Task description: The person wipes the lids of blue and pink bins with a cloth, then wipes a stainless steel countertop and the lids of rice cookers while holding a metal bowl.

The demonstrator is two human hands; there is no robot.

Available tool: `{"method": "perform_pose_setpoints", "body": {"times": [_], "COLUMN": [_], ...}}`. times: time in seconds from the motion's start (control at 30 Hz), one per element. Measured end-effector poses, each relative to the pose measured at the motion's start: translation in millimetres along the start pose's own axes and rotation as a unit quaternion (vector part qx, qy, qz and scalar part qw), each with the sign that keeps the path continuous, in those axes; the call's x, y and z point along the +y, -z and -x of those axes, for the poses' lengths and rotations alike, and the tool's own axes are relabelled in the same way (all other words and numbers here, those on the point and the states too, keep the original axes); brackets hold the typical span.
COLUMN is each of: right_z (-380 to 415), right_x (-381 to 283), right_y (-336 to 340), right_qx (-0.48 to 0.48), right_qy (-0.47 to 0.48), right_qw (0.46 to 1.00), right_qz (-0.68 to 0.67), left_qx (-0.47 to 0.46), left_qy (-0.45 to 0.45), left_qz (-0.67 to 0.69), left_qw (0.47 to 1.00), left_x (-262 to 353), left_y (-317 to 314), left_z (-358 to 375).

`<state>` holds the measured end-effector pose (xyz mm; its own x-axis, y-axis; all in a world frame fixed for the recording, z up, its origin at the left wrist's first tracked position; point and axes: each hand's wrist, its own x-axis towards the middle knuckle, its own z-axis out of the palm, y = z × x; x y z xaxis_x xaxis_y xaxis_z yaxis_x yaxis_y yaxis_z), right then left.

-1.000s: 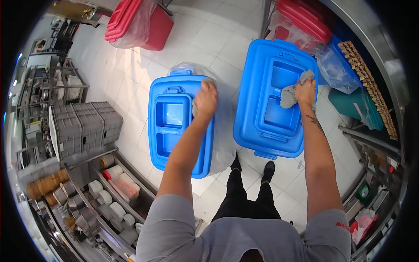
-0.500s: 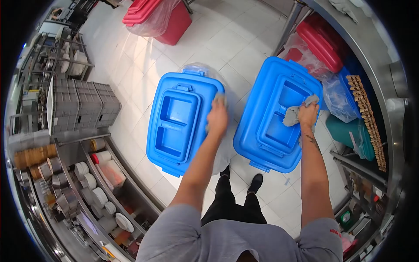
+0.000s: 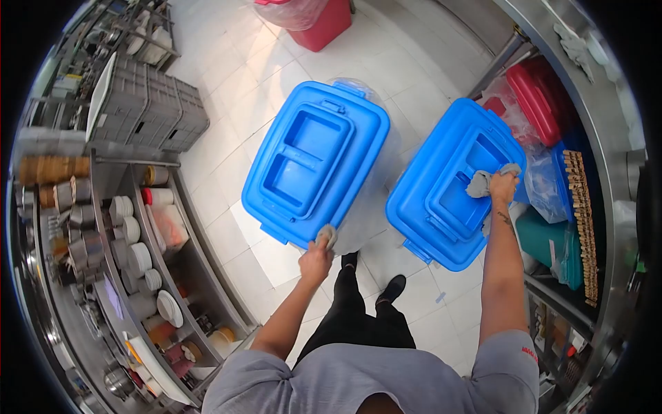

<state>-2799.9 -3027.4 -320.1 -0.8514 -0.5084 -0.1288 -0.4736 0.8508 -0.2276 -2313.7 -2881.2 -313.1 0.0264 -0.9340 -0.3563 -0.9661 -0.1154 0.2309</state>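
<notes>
Two blue lidded bins stand side by side in front of me. At the near right corner of the left bin's lid (image 3: 369, 141), my left hand (image 3: 315, 262) is closed around a greyish cloth (image 3: 329, 235), which touches the rim. My right hand (image 3: 504, 185) grips a crumpled grey cloth (image 3: 478, 184) over the right part of the second bin's lid (image 3: 426, 162), beside its recessed handle. Part of that cloth hangs out from the fingers. Both lids are on their bins.
A red bin (image 3: 321, 24) with a plastic liner stands at the back. Grey crates (image 3: 148, 103) and a steel shelf with white bowls (image 3: 140, 260) are on the left. On the right, a red lid (image 3: 534, 103) and a green container (image 3: 545, 245) sit under a steel counter.
My left hand has moved with its cloth from the left lid's right edge down to its near corner. My right hand stays at the second lid. The view has turned slightly.
</notes>
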Motion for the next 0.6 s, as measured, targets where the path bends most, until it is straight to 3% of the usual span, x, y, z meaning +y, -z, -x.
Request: {"method": "perform_pose_setpoints", "body": {"times": [0.1,0.13,0.23,0.3,0.33,0.37,0.43,0.47,0.53,0.6], "right_z": [-9,-3,35,62,87,120,187,200,235,236], "right_x": [6,3,7,-2,-18,-42,-99,-112,-183,-229], "right_y": [1,4,13,-2,-7,-11,-16,-65,-62,-124], "right_qx": [-0.021,-0.025,0.103,0.067,-0.036,-0.137,-0.157,-0.13,-0.241,-0.13], "right_qy": [0.013,0.021,0.155,0.224,0.166,0.103,0.219,0.248,0.202,0.286], "right_qw": [0.999,0.999,0.982,0.954,0.948,0.922,0.922,0.917,0.863,0.886], "right_qz": [0.019,0.025,0.008,-0.188,-0.27,-0.346,-0.277,-0.282,-0.395,-0.342], "left_qx": [-0.068,-0.028,0.079,0.219,0.26,0.259,0.226,0.195,0.163,0.157], "left_qy": [0.012,0.059,0.216,0.145,0.105,0.096,0.096,0.103,0.091,0.058], "left_qz": [0.027,0.056,0.215,0.261,0.26,0.233,0.203,0.199,0.167,0.108], "left_qw": [0.997,0.996,0.949,0.929,0.924,0.932,0.948,0.955,0.968,0.98], "left_x": [-36,-53,-94,-108,-110,-113,-115,-115,-106,-90], "left_y": [34,35,67,93,103,100,100,105,114,123], "left_z": [23,18,-14,-48,-70,-99,-147,-170,-207,-232]}}
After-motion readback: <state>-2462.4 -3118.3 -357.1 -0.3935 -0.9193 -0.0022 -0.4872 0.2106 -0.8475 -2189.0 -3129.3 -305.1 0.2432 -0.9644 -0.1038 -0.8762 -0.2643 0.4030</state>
